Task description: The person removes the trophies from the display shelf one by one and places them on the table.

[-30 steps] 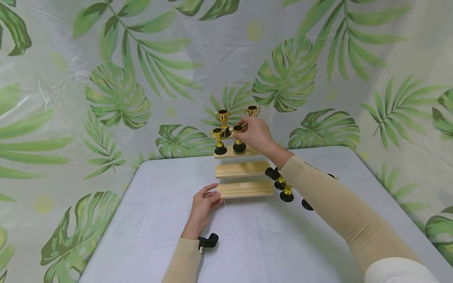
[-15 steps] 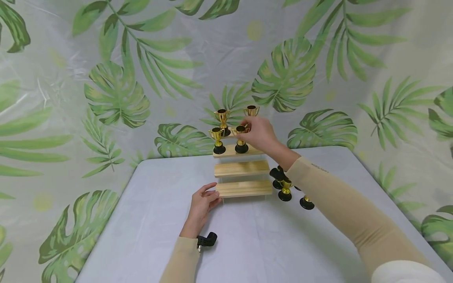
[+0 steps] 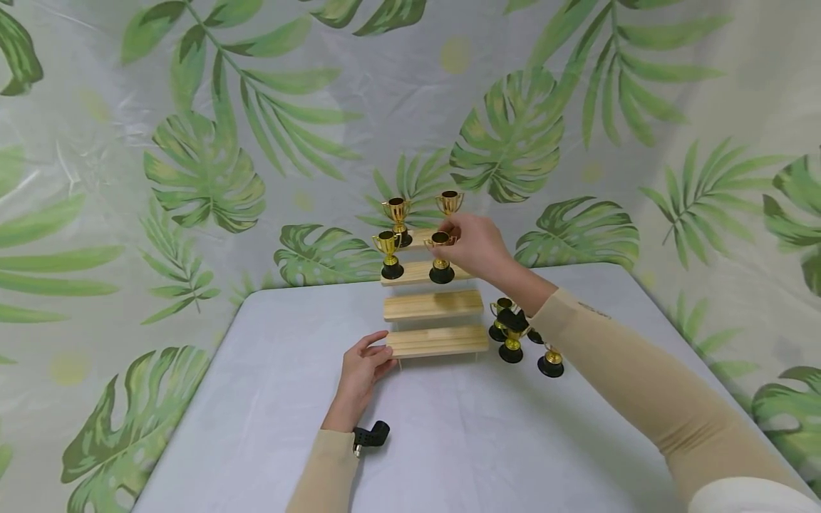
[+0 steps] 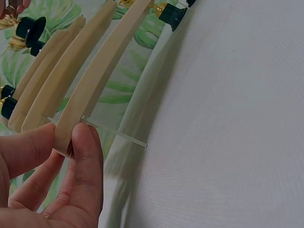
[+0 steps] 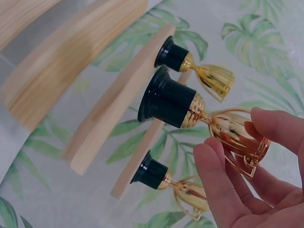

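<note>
A small gold trophy cup [image 5: 232, 130] with a black base is pinched at its handles by my right hand [image 3: 473, 246]. In the head view it is over the second-highest board [image 3: 417, 272] of a stepped wooden shelf; whether its base touches the wood I cannot tell. Left of it on that board stands another trophy [image 3: 388, 249]. Two more trophies, left [image 3: 398, 217] and right [image 3: 450, 202], stand on the top board, the right one partly hidden. My left hand [image 3: 360, 372] pinches the left end of the lowest board [image 4: 95, 76] between thumb and fingers.
Several more trophies [image 3: 511, 345] stand on the white-covered table [image 3: 269, 399] right of the shelf, partly hidden by the right wrist's black camera. The second-lowest board [image 3: 433, 305] is bare. A leaf-patterned backdrop [image 3: 359, 107] rises behind the table.
My right hand has moved the trophy to the right along the second-highest board and slightly toward me. The left hand keeps its hold on the lowest board. The view has shifted slightly.
</note>
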A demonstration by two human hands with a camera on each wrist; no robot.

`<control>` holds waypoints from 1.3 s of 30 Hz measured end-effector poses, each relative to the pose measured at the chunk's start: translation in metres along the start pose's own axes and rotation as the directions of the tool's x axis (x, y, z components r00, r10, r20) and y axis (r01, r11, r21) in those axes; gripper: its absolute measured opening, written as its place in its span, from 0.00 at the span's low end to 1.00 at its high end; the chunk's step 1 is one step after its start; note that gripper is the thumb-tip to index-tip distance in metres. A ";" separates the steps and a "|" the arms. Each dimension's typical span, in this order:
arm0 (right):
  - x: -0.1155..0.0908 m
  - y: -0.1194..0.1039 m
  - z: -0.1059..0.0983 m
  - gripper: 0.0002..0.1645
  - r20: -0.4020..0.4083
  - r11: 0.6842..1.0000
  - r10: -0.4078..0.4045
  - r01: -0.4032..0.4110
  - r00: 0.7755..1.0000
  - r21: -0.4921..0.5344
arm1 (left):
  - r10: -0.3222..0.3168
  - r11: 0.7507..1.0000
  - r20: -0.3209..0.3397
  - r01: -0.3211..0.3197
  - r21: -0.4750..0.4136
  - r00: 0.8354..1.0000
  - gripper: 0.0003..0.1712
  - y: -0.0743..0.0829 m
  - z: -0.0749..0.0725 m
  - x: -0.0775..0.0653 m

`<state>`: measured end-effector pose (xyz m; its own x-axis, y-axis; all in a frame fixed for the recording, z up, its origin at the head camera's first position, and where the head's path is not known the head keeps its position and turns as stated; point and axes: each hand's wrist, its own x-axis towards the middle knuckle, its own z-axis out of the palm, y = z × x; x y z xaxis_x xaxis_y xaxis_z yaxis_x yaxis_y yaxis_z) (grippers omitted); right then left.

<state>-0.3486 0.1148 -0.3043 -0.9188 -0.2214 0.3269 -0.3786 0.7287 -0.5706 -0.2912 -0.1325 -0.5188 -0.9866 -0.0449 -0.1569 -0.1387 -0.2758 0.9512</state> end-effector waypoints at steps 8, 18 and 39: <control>-0.016 0.005 -0.009 0.22 0.001 0.999 -0.027 0.027 1.000 0.036 | 0.009 1.000 -0.005 -0.009 -0.013 1.000 0.27 0.000 0.001 0.000; -0.038 0.010 -0.018 0.24 0.027 0.997 -0.043 0.041 0.999 0.070 | -0.002 1.000 -0.014 0.002 -0.008 1.000 0.27 -0.002 0.001 0.002; -0.080 0.044 -0.030 0.22 0.039 0.998 0.024 -0.026 0.999 0.053 | 0.000 1.000 -0.027 0.000 0.007 1.000 0.26 0.001 0.003 -0.001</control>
<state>-0.2880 0.1847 -0.3330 -0.9313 -0.2287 0.2834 -0.3597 0.6991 -0.6180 -0.2909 -0.1301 -0.5175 -0.9840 -0.0711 -0.1636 -0.1390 -0.2691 0.9530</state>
